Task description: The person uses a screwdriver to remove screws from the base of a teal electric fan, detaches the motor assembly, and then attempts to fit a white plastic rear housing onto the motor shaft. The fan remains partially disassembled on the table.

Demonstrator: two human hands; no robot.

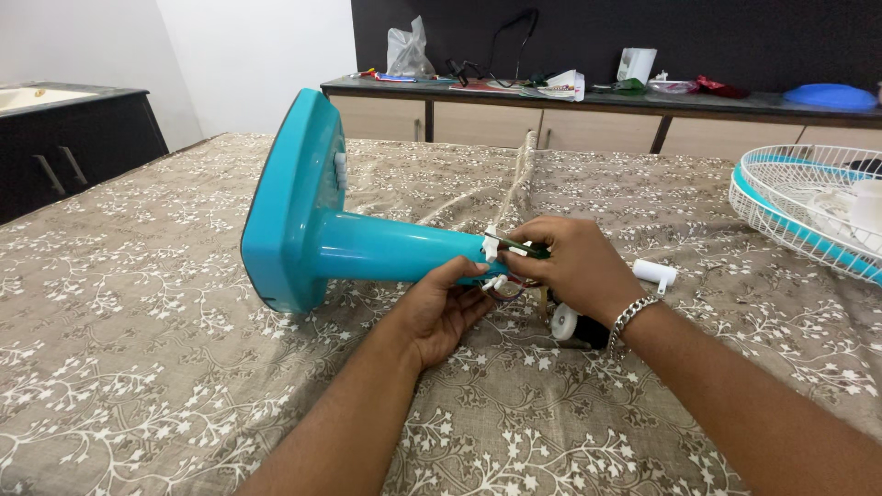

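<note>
A turquoise fan stand (303, 220) lies on its side on a bed with a floral cover (138, 349), its flat base to the left and its neck pointing right. My left hand (446, 308) cups the neck's open end from below, fingers touching small white parts and wires there. My right hand (574, 262), with a metal bracelet on the wrist, grips a thin dark tool at the same end. A white and black motor part (568, 323) lies just under my right wrist.
A small white cylinder (654, 272) lies on the cover right of my hands. A white wire fan guard with a turquoise rim (808, 216) sits at the far right. Behind stands a long counter (597, 106) with bags and clutter; a dark cabinet (73, 147) is at left.
</note>
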